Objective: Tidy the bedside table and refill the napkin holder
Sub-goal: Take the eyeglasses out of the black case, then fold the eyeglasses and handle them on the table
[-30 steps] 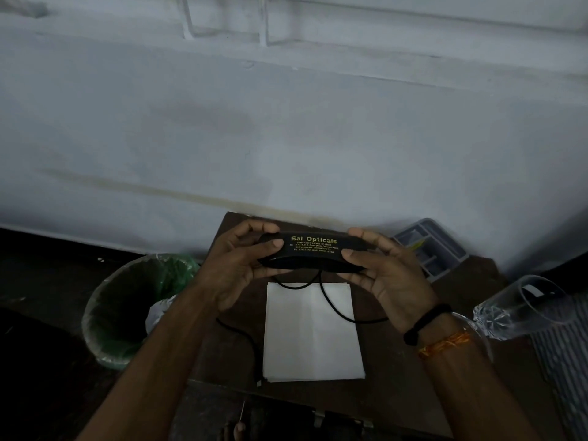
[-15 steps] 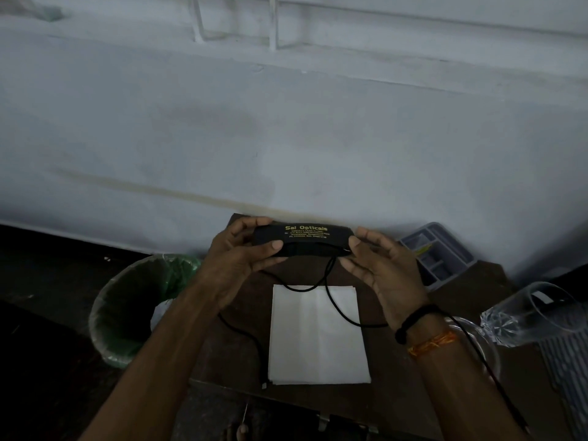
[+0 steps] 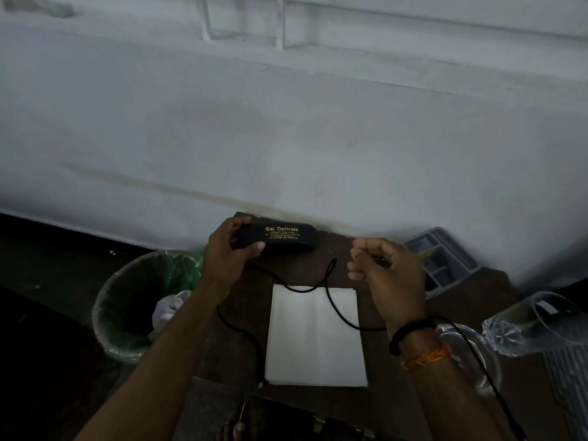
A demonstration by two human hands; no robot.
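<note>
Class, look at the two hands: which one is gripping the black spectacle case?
The left hand grips the black spectacle case at its left end. The right hand is off the case, fingers loosely curled, holding nothing visible.

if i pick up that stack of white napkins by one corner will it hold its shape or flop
The stack of white napkins would probably flop: its sheets look thin and soft, so the far side should droop. The layers show at its edges and seem loose, so they may fan apart. The black cord lying across it could drag or snag.
</note>
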